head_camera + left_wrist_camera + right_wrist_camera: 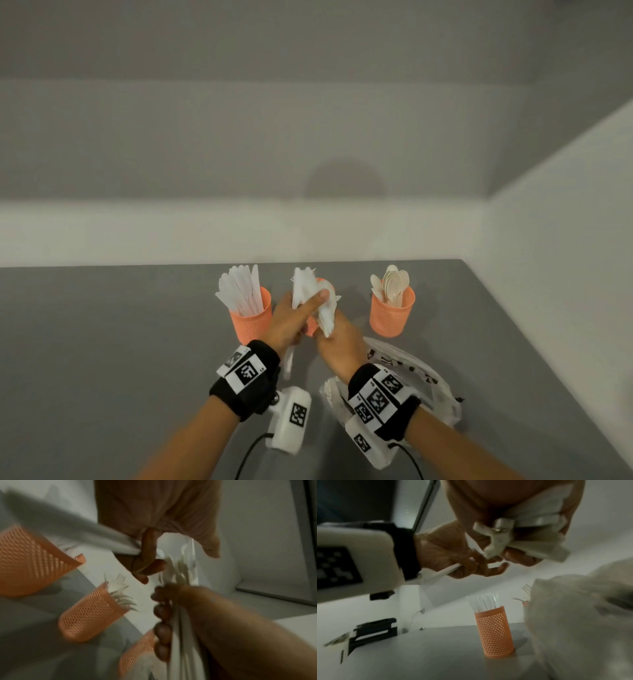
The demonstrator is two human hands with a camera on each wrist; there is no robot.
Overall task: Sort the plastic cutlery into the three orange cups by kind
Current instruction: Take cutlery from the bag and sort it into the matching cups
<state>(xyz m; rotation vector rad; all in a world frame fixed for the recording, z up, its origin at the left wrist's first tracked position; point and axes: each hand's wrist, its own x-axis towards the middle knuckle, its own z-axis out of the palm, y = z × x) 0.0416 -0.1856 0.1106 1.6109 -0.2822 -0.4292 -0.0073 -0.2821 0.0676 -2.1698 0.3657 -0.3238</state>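
Three orange mesh cups stand in a row on the grey table. The left cup [251, 318] holds knives [485, 601], the right cup [392, 317] holds spoons [394, 284], and the middle cup [91, 613] holds forks; my hands mostly hide it in the head view. My hands meet just in front of the middle cup. My left hand [287, 325] grips a few white cutlery pieces [300, 287]; their kind is unclear. My right hand [339, 346] grips a bundle of white cutlery [325, 317] by the handles [527, 534]. Left thumb presses on this bundle.
A crumpled clear plastic bag [414, 377] lies on the table under my right wrist and fills the right of the right wrist view. White walls close the table at the back and right. Bare grey tabletop [102, 342] spreads to the left.
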